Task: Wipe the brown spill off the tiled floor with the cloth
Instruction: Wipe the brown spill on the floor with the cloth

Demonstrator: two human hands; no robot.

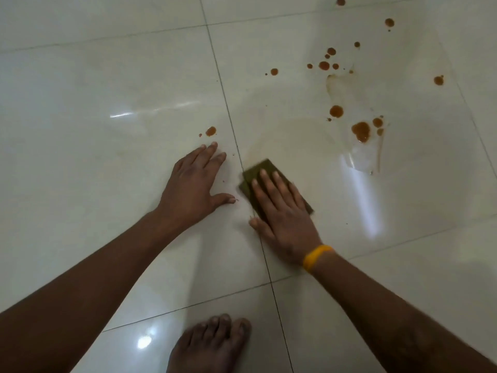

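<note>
A folded olive-green cloth lies flat on the glossy white tiled floor, just right of a grout line. My right hand, with a yellow wristband, presses palm-down on the cloth, fingers spread over it. My left hand rests flat on the tile to the left, holding nothing. Brown spill drops are scattered on the tile up and right of the cloth. A single drop sits just beyond my left fingertips. A pale wet smear spreads between the cloth and the drops.
My bare foot stands on the tile at the bottom centre. Dark grout lines cross the floor. More brown drops lie far up at the right. Bright light reflections shine on the tiles.
</note>
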